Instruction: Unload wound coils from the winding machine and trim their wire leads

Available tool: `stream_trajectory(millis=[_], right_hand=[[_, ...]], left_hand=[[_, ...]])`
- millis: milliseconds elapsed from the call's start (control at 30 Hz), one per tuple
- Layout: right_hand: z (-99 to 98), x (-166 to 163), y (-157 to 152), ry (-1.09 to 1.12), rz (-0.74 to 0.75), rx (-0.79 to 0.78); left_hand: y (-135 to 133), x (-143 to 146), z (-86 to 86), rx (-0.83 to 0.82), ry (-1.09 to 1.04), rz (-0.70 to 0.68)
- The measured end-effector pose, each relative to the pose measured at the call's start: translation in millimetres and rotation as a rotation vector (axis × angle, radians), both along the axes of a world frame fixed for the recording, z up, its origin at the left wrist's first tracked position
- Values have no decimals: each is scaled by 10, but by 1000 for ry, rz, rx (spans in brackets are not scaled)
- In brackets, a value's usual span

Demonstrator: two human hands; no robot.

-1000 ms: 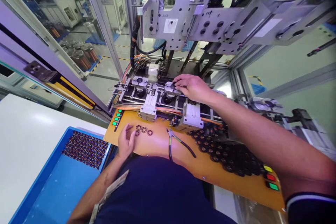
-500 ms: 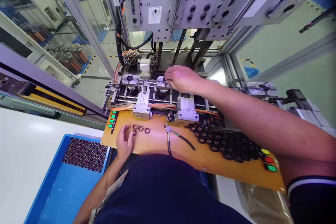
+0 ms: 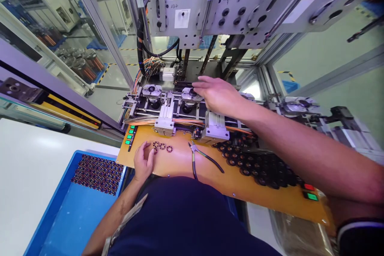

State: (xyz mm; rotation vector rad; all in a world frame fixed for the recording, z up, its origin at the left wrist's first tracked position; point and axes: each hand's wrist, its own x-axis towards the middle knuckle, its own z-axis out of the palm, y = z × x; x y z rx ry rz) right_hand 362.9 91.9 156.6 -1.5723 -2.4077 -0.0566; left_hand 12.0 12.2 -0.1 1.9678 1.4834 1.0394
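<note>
My right hand is at the second metal fixture of the machine, its fingers stretched out over the fixture's right side. A dark round part shows at the fixture's top, beside the fingertips. My left hand rests on the orange-brown work board, thumb and fingers apart. Several small copper-wound rings lie just right of it, one of them close to its fingertips; whether they touch I cannot tell. Another fixture with a dark ring on top stands to the left.
Side cutters lie mid-board. Dark round parts crowd the right of the board. Green buttons sit at left, red and green buttons at right. A blue bin holds many rings. Above hangs a metal plate.
My right hand has drawn slightly right and its fingers, formerly bent onto the fixture, have straightened. My left hand has stayed by the rings. The view has shifted a little.
</note>
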Motion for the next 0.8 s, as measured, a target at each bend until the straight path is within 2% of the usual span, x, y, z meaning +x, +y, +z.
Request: stream_trajectory(millis=[133,233,300,367,433,500,600,700,800], right_hand=[[-131,-3,-63,2,23,18],[-44,-19,-166,46,-6,93],[94,-42,-415,114,-67,220],[199,-70,-826,216,-137,426],[182,-92,-1318,289,-211,625],[0,-102,-1781,312,-299,652],[-515,-97,-2265,265,-367,490],[-1055,-100,-2471,244,-429,358],[-1378,-129,-2497,268,-508,289]], left_hand=[[-7,13,35,10,6,4],[-3,22,59,22,8,8],[4,22,61,24,2,8],[7,14,61,18,-13,6],[-1,-3,76,7,-38,8],[-23,-26,118,0,-66,18],[-71,-47,240,7,-100,34],[-118,-7,406,9,-109,-5],[-138,117,593,-4,-96,-121]])
